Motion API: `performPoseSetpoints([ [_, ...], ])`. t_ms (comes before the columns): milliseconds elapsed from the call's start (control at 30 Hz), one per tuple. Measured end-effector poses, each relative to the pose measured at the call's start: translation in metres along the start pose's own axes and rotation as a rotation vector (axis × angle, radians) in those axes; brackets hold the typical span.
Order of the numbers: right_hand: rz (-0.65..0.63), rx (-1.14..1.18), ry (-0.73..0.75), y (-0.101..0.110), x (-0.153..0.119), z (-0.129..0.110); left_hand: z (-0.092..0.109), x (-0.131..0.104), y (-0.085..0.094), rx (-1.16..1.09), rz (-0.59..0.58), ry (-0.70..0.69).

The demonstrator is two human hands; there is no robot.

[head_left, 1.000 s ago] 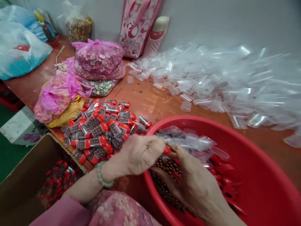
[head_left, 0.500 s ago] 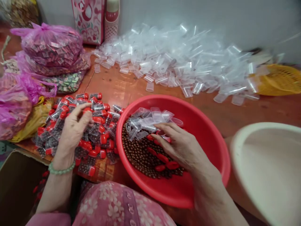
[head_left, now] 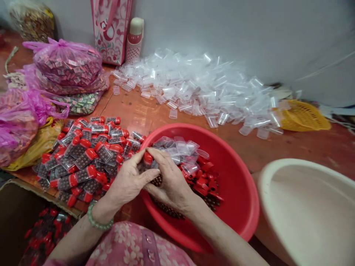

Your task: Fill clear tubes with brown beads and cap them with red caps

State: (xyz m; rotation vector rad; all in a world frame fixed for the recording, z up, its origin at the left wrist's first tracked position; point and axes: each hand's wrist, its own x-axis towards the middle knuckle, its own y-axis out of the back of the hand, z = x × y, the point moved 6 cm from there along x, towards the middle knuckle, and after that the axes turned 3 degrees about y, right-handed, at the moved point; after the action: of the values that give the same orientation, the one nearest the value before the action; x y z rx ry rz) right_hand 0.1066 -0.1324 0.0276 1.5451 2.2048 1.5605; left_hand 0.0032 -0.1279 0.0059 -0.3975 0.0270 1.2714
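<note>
Currently both hands meet over the near-left rim of the red basin point(head_left: 244, 207). Left hand point(head_left: 126, 183) and right hand point(head_left: 170, 181) pinch one small red-capped vial point(head_left: 147, 159) together, fingertips closed on it, cap end up; looks like the cap is seated, but fingers hide the body.

Basin holds a loose layer of brown beads point(head_left: 166, 208), a clump of clear empty vials point(head_left: 180, 147) at the back, red caps point(head_left: 203, 177) at right. Too many to count.

Left of basin, touching its rim: pile of filled capped vials point(head_left: 83, 155), several dozen. Open table point(head_left: 138, 111) only in a narrow strip behind the basin, before the big heap of clear tubes point(head_left: 199, 88).

Right: one cream basin point(head_left: 305, 207), just beside the red one. One yellow basket point(head_left: 303, 116) beyond. Three pink bags point(head_left: 63, 62) far left. One cardboard box point(head_left: 16, 214) at the near-left table edge.
</note>
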Motion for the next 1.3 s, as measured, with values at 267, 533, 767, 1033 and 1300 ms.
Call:
performPoseSetpoints([
  [267, 0.063, -0.068, 0.045, 0.015, 0.009, -0.001, -0.008, 0.004, -0.014, -0.406, -0.113, 0.143],
  [533, 0.061, -0.164, 0.098, 0.016, 0.005, -0.004, -0.011, 0.007, -0.020, -0.430, -0.170, 0.162],
  [767, -0.170, -0.093, 0.080, 0.012, 0.010, -0.002, -0.007, 0.002, -0.002, -0.062, -0.058, 0.076],
  [1033, -0.318, -0.102, -0.328, 0.049, -0.016, 0.064, 0.066, -0.008, 0.082, 1.022, 0.532, -0.379],
  [1300, -0.636, -0.297, -0.347, 0.001, -0.024, 0.059, 0.053, 0.005, 0.135, 1.271, 0.629, -0.373],
])
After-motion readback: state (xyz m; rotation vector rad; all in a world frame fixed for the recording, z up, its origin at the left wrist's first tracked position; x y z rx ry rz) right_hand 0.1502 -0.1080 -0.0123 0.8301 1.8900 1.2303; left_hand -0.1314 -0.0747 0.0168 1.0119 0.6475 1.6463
